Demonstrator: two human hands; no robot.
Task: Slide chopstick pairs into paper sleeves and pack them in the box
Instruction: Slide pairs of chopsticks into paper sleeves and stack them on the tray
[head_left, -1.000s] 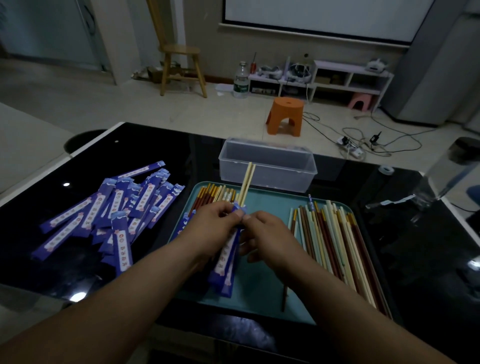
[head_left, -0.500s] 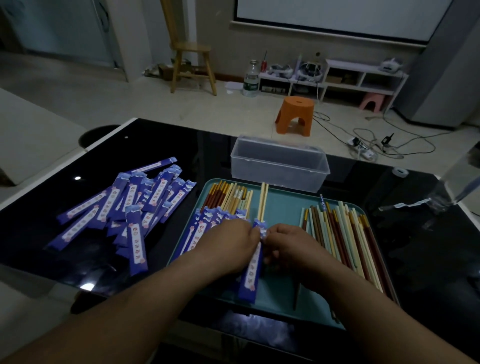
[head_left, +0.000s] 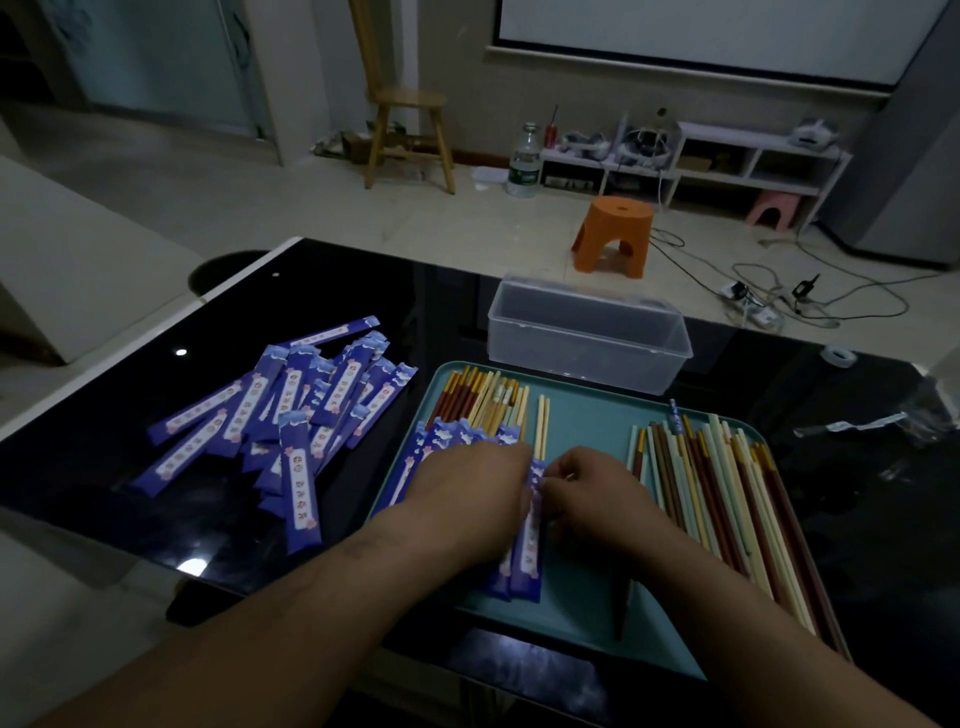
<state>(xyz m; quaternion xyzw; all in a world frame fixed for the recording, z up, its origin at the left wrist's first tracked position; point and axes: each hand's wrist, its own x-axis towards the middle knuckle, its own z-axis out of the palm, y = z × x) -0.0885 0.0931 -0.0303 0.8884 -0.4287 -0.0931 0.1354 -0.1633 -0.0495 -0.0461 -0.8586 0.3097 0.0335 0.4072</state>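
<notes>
Left hand (head_left: 467, 493) grips the purple sleeve (head_left: 527, 551) at its mouth; right hand (head_left: 587, 499) pinches it alongside, apparently steadying it flat on the tray (head_left: 587, 431). Chopstick pair (head_left: 542, 431) protrudes toward the far edge, aligned with the sleeved row (head_left: 457, 436) at the left edge. Box (head_left: 582, 358) stands just beyond.

A pale chopstick pair (head_left: 542, 426) lies lengthwise on the teal tray (head_left: 587, 415). Its near part is inside a purple paper sleeve (head_left: 527, 540), whose mouth I hold between my left hand (head_left: 467, 488) and right hand (head_left: 592, 493), beside a row of sleeved pairs (head_left: 457, 415). Loose chopsticks (head_left: 727, 493), brown, cream and mint, fan across the tray's right; empty sleeves (head_left: 291, 410) are heaped on the black table (head_left: 363, 291); the clear box (head_left: 587, 338) stands open just behind the tray.
</notes>
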